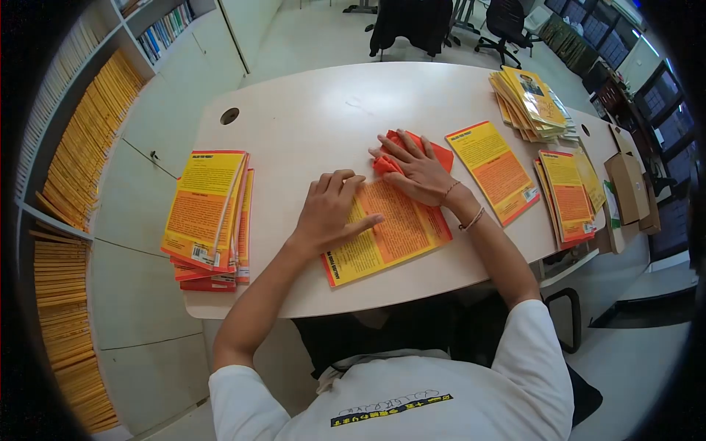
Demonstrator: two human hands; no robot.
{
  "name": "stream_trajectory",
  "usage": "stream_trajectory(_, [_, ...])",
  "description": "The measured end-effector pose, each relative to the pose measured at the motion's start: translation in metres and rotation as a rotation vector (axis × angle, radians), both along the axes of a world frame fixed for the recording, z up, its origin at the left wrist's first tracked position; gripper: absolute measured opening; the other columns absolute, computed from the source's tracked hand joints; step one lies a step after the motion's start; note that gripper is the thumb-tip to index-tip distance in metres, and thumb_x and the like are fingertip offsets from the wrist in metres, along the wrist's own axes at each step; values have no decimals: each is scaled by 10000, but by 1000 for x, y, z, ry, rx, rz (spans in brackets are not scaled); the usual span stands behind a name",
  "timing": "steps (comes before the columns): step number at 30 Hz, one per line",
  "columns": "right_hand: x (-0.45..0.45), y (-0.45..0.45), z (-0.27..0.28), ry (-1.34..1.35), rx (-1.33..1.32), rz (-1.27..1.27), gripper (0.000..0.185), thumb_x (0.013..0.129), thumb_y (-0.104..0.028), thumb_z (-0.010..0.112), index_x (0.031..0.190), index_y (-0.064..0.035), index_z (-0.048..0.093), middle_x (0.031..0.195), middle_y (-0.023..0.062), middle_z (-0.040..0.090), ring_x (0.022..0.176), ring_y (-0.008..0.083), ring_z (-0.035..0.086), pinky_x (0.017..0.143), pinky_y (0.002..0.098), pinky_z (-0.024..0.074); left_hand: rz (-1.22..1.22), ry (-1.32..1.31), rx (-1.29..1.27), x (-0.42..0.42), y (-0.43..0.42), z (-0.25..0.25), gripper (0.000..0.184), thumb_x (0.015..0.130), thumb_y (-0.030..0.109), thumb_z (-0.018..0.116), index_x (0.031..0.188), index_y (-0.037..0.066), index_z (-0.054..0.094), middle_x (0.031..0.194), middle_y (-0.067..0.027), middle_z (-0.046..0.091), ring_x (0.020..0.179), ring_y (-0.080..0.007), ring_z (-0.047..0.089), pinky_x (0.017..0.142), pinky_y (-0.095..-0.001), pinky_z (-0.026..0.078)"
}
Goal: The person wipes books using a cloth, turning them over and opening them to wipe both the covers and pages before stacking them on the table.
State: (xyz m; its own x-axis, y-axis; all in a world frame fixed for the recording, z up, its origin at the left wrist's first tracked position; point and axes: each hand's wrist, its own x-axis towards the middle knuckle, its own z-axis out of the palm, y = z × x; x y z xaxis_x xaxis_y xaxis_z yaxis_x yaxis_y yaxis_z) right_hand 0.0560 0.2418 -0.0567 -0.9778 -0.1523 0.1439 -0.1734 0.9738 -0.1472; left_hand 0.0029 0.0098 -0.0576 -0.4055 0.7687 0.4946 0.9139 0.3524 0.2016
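A yellow and orange book (401, 234) lies at a slant near the front edge of the table, its printed cover facing up. My right hand (421, 174) presses on a bunched red cloth (441, 155) at the far right part of the book, fingers over the cloth. My left hand (334, 209) rests on the book's left side, thumb stretched over the cover and the other fingers bent near its far left edge. Part of the cloth and of the cover is hidden under my hands.
A stack of similar books (202, 209) stands at the left. A single book (494, 170) lies to the right, beside another stack (565, 195). More yellow books (531, 103) are piled at the back right. Cardboard boxes (629, 187) sit beyond the right edge.
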Motion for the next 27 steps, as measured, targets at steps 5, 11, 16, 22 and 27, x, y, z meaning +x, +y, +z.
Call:
stream_trajectory(5, [1, 9, 10, -102, -139, 34, 572, 964, -439, 212, 1479, -219, 327, 1570, -7, 216, 1473, 255, 36, 1167, 506, -46, 78, -30, -146, 4, 6, 1, 641, 850, 647, 535, 1060, 42, 535, 1184, -143, 461, 1045, -266, 442, 898, -391, 357])
stream_trajectory(11, [0, 15, 0, -65, -347, 51, 550, 971, -368, 191, 1476, -205, 337, 1567, 8, 229, 1472, 277, 29, 1160, 532, -57, 226, -50, -292, 17, 42, 12, 734, 797, 710, 560, 1033, 16, 525, 1107, -156, 510, 991, -258, 477, 860, -372, 386])
stream_trajectory(16, [5, 17, 13, -68, -590, 19, 576, 951, -363, 189, 1486, -187, 310, 1576, -1, 199, 1473, 260, 25, 1166, 526, -42, 288, -177, -283, 10, 51, 20, 742, 742, 742, 592, 943, 33, 507, 872, -127, 569, 806, -227, 578, 731, -340, 459])
stream_trajectory(22, [17, -11, 24, 66, -519, 20, 583, 945, -384, 217, 1506, -229, 254, 1590, -18, 132, 1474, 236, 16, 1173, 516, -16, 383, -727, -104, -1, 28, 38, 650, 723, 695, 655, 836, 82, 471, 643, -53, 545, 519, -167, 581, 488, -261, 462])
stream_trajectory(27, [17, -13, 19, 78, -279, 78, 573, 959, -410, 229, 1512, -261, 225, 1594, -27, 95, 1474, 233, -3, 1176, 508, -9, 448, -954, 283, -26, 5, 35, 549, 783, 581, 693, 804, 82, 465, 652, -51, 579, 478, -122, 578, 392, -196, 432])
